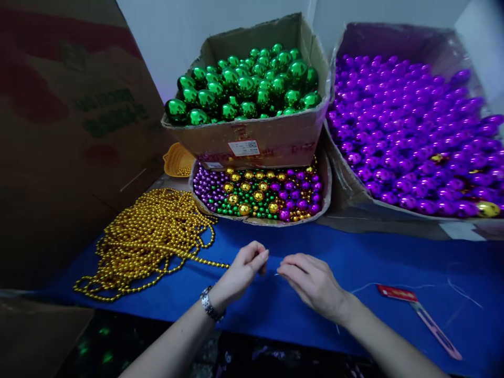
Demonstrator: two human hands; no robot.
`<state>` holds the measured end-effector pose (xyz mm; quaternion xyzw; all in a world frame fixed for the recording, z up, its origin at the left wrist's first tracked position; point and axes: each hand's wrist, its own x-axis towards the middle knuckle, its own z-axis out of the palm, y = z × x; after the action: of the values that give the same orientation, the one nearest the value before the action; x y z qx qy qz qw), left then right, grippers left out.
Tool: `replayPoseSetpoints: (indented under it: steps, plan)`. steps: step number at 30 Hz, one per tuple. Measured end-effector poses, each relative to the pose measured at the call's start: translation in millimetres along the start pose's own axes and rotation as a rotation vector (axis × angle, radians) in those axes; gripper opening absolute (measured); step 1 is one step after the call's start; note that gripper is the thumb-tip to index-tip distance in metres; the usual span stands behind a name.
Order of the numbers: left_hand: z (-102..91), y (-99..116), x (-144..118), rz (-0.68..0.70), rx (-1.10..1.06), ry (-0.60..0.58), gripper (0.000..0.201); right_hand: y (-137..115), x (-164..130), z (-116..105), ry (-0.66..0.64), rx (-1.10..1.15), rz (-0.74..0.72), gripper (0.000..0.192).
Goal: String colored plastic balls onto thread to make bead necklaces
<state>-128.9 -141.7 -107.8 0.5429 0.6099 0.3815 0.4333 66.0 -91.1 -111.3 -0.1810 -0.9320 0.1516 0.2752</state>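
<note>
My left hand [249,262], with a metal watch [210,304] on its wrist, is closed with thumb against curled fingers. What it pinches, if anything, is too small to make out. A strand of gold beads [208,262] runs from a tangled pile of gold bead strands [145,236] and goes out of sight behind this hand. Just to the right, my right hand [309,281] has its fingertips pressed together. A short bit of thin clear thread [276,273] shows at those fingertips, and more thread [364,287] lies right of the wrist. A small gap separates both hands over the blue table.
A pink-handled cutter [437,331] with a red part lies at right. Behind are boxes of green balls [246,86], mixed beads [258,196] and purple balls [409,136]. An orange basket [175,161] sits behind the gold pile. A large carton [71,157] walls the left.
</note>
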Motion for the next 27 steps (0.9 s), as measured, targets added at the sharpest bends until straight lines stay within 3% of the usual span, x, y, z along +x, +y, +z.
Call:
replayPoseSetpoints:
  steps: [3, 8, 13, 19, 27]
  plan:
    - [22.5, 11, 1, -0.070, -0.396, -0.109, 0.024, 3, 0, -7, 0.082, 0.030, 0.016, 0.018]
    - [24.3, -3, 11, -0.155, -0.607, -0.015, 0.028, 10, -6, -2, 0.099, 0.145, 0.115, 0.017]
    - [11.3, -19, 9, -0.239, -0.646, 0.038, 0.034, 6, 3, 16, 0.124, 0.235, 0.133, 0.016]
    - [8.0, -29, 6, -0.198, -0.750, 0.048, 0.036, -1, 21, 37, 0.212, 0.333, 0.229, 0.015]
    - [6.1, -34, 3, -0.209, -0.868, 0.034, 0.038, -7, 26, 62, 0.297, 0.439, 0.327, 0.014]
